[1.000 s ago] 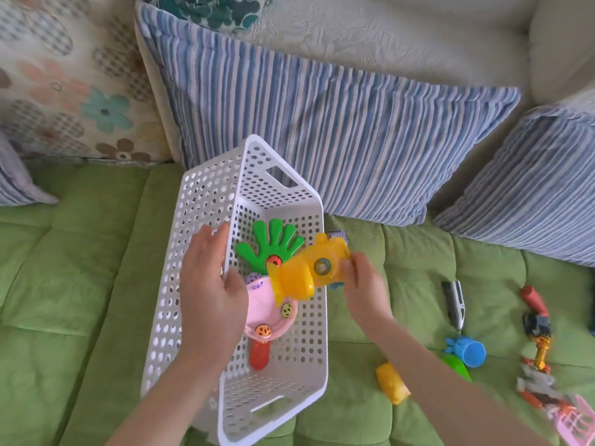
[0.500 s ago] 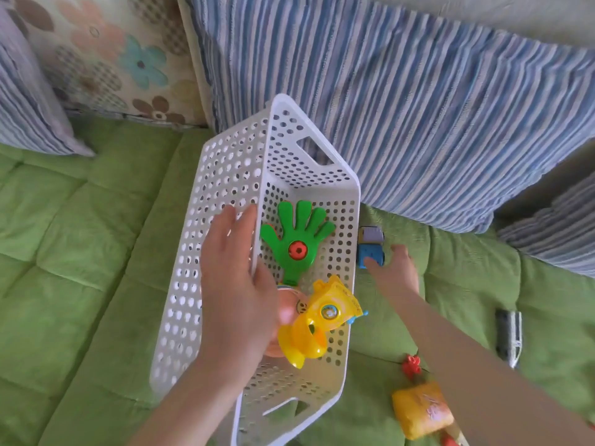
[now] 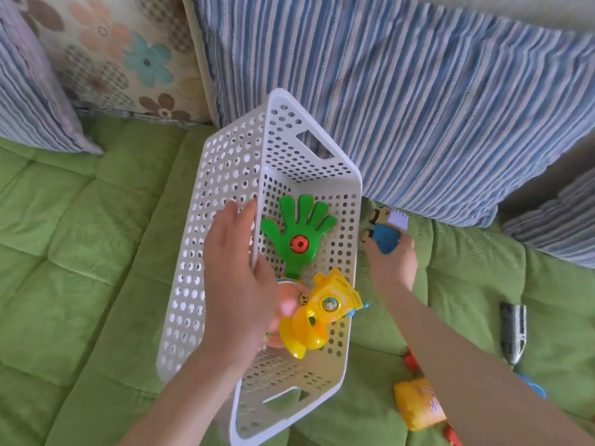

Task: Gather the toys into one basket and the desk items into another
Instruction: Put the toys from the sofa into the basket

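While the left hand (image 3: 238, 284) grips one white perforated basket (image 3: 225, 175) holding three toys (green hand clapper (image 3: 297, 233), yellow toy (image 3: 318, 317), half-hidden pink toy (image 3: 291, 292)), the right hand (image 3: 391, 265) clasps a blue toy (image 3: 388, 239) just beside it.

On sofa seat (image 3: 80, 252): left hand (image 3: 238, 278) grips basket (image 3: 225, 188) by left wall. In basket, right of that grip: clapper toy (image 3: 297, 233), duck toy (image 3: 318, 313) before it. Outside right wall, right hand (image 3: 391, 265) holds small toy (image 3: 388, 241), possibly a car; cushion (image 3: 418, 107) behind it. Block toy (image 3: 415, 407) before that grip, train-like toy (image 3: 513, 333) to its right.
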Demonstrator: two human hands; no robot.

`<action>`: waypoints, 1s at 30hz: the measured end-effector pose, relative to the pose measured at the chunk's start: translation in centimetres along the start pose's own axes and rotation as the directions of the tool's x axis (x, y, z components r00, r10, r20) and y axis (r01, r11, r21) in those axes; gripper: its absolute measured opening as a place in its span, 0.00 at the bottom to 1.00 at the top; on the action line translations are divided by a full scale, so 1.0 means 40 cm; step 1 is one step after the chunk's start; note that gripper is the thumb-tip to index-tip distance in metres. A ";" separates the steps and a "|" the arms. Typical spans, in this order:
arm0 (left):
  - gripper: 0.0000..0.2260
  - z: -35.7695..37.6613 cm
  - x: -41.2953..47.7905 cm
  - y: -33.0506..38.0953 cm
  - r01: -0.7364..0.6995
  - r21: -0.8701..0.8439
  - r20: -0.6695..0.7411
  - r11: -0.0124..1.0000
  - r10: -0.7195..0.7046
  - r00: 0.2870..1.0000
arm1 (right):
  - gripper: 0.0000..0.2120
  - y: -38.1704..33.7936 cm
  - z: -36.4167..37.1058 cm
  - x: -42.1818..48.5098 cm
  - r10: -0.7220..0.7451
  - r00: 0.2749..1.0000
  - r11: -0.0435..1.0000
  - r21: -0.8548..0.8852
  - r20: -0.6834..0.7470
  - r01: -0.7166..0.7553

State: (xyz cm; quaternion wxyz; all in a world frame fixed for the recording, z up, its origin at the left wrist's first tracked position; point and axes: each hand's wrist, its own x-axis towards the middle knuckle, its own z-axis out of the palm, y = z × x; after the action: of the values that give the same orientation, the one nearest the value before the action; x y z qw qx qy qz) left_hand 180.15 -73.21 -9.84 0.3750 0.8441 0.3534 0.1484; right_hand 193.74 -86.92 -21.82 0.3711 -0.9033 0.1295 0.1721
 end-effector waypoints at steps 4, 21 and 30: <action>0.27 -0.012 -0.003 0.005 -0.037 -0.011 0.057 0.999 0.038 0.998 | 0.15 -0.027 -0.041 -0.080 -0.111 0.990 0.986 0.137 0.089 0.099; 0.25 -0.043 -0.146 0.083 -0.333 -0.131 0.196 0.934 0.354 0.915 | 0.20 0.041 -0.156 -0.372 -0.154 0.946 0.987 0.079 0.286 0.137; 0.25 0.039 -0.205 0.104 -0.311 -0.075 0.279 0.948 0.319 0.906 | 0.16 0.316 -0.268 -0.297 0.205 0.954 0.979 0.057 -0.219 -0.197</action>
State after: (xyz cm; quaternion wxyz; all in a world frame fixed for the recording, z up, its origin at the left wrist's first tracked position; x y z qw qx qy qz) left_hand 177.17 -81.78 -7.69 0.4057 0.8970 0.1521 0.0876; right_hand 180.69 -102.04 -17.78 0.3502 -0.8925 0.2646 0.1038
